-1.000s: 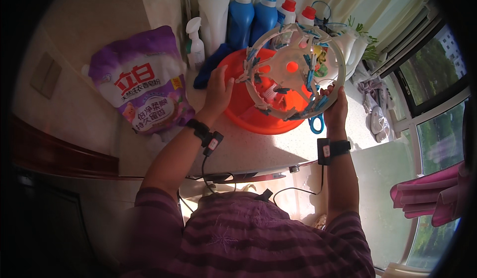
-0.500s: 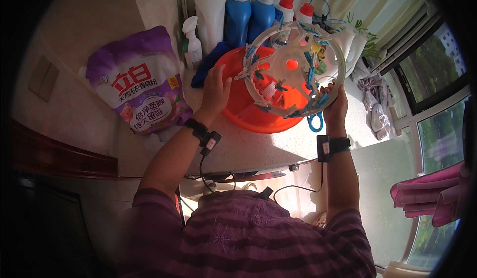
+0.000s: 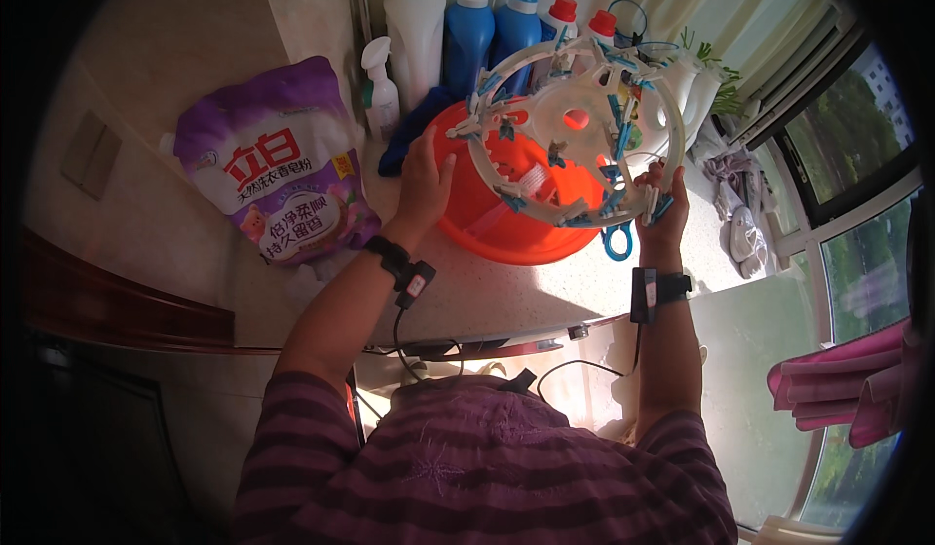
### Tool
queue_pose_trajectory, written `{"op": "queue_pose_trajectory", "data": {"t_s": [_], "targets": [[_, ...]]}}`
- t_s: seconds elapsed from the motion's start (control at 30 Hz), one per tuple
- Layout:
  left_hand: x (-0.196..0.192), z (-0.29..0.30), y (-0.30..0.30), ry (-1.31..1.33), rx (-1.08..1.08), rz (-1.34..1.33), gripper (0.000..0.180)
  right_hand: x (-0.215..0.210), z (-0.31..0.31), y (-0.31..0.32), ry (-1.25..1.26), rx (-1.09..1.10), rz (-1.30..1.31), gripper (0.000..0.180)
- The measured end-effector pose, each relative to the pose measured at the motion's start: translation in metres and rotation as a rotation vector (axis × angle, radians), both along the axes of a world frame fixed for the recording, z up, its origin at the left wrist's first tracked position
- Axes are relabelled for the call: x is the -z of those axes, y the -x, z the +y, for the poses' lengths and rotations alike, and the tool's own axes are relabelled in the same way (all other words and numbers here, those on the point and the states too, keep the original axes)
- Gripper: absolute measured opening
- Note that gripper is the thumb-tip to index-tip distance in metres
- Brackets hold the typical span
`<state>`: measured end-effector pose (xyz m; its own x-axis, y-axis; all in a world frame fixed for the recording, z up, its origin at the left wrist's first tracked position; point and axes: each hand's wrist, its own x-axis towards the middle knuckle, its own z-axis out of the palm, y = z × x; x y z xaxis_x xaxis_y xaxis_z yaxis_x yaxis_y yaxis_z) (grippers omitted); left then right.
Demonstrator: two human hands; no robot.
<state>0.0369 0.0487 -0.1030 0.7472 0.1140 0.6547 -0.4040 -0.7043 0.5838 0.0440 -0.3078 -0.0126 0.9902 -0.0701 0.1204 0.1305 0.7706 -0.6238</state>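
Observation:
A round white clip-on drying hanger (image 3: pixel 553 109) with blue and pale pegs around its ring is held up over an orange plastic basin (image 3: pixel 521 249). My right hand (image 3: pixel 663 212) grips the hanger's ring at its near right side, close to a hanging blue loop (image 3: pixel 617 243). Beside the left rim of the basin is my left hand (image 3: pixel 423 188), thumb apart from the fingers, with nothing visible in it. Whether it touches the rim I cannot tell. The hanger partly hides the inside of the basin.
A purple and white detergent bag (image 3: pixel 278 165) lies at the left. Behind the basin stand a spray bottle (image 3: pixel 381 97), a white bottle (image 3: pixel 413 43), blue bottles (image 3: pixel 468 38) and red-capped bottles. A dark blue cloth (image 3: pixel 414 126) touches the basin. White shoes (image 3: pixel 745 238) sit near the right window.
The hanger has turned and tilted a little in my right hand, which has moved slightly to the right. My left hand stays almost in place.

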Motion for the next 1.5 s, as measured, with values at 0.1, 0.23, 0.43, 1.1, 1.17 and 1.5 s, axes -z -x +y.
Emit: {"op": "queue_pose_trajectory", "data": {"t_s": [0.1,0.23,0.43,1.1,1.17,1.5], "targets": [[0.001,0.0,0.0,-0.028,-0.017,0.007,0.053,0.002,-0.001,-0.002,0.056,0.028,0.14,0.03],[0.0,0.001,-0.002,-0.027,-0.002,-0.005,0.053,-0.002,-0.006,-0.006,0.161,-0.004,0.044,0.03],[0.0,0.002,0.0,-0.023,-0.006,0.015,0.052,-0.005,-0.015,-0.007,0.006,0.0,0.015,0.032],[-0.003,0.0,-0.002,0.019,0.013,0.048,0.051,-0.008,-0.012,0.002,0.118,-0.056,0.024,0.031],[-0.002,0.0,-0.003,-0.003,0.002,0.011,0.051,-0.009,-0.015,0.005,0.109,-0.067,-0.018,0.032],[0.001,0.0,-0.004,0.013,0.016,-0.001,0.051,-0.004,-0.019,-0.003,0.104,-0.113,0.022,0.03]]}}
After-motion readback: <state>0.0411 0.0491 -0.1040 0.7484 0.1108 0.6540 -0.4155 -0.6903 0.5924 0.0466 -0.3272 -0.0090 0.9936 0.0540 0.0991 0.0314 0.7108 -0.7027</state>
